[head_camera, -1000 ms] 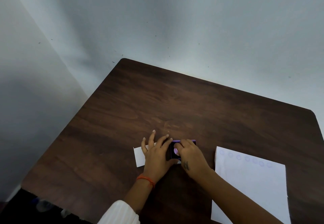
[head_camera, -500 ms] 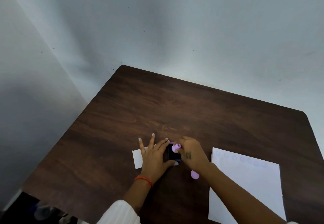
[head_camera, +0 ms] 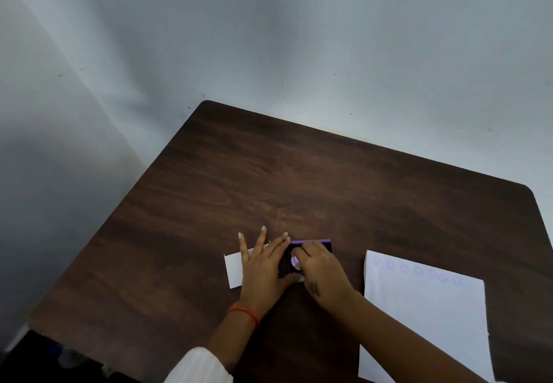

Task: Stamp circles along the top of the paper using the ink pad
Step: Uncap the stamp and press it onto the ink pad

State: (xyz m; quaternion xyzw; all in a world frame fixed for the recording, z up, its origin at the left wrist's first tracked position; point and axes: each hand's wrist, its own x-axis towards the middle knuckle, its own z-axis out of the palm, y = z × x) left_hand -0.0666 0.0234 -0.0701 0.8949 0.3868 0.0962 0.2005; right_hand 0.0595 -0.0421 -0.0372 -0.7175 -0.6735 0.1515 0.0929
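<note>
Purple stamp (head_camera: 294, 261) pinched in right hand (head_camera: 321, 272) on ink pad (head_camera: 311, 246); left hand (head_camera: 263, 266) flat, spread.

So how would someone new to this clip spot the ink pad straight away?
Find the dark wooden table, then the two hands meeting near its front edge. The ink pad is the small dark box with a purple rim under the right hand, left of the big white paper. It is the only dark, purple-edged item there.

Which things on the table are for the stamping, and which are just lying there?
For the stamping:
- purple stamp, pinched by the right hand
- ink pad, steadied by the left hand
- paper with its row of circles

Just lying there:
- small white card under the left hand
</note>
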